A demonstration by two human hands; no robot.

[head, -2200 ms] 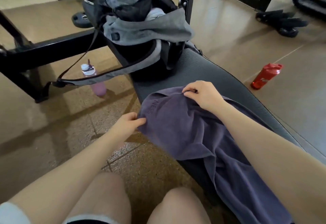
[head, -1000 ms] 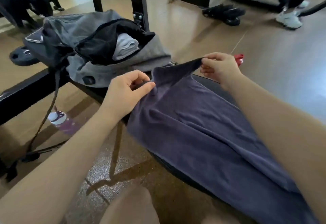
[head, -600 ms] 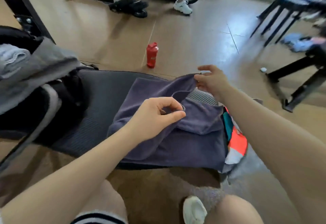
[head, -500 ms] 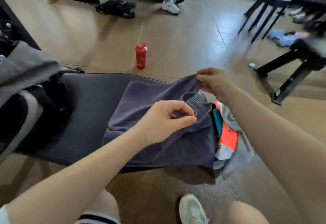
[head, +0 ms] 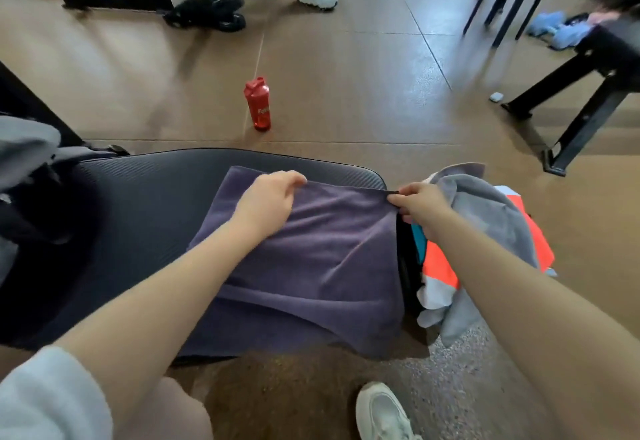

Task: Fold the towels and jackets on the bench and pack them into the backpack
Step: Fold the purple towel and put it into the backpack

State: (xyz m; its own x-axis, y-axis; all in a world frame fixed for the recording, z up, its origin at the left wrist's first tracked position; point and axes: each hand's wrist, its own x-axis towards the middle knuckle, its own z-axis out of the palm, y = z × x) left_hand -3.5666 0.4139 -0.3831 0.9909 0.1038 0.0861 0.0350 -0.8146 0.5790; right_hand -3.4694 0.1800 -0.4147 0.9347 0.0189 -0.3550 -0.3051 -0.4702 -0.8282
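One purple towel (head: 311, 252) on one bench (head: 145, 204), its far edge pinched by left hand (head: 268, 199) and right hand (head: 417, 205); one red bottle (head: 257, 103).

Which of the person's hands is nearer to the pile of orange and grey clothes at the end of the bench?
Right. The right hand pinches the purple towel's far corner directly beside the clothes pile. The left hand holds the towel's far edge further along, away from the pile.

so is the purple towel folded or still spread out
Folded once: the towel lies doubled on the bench, a lower layer showing beneath its near edge.
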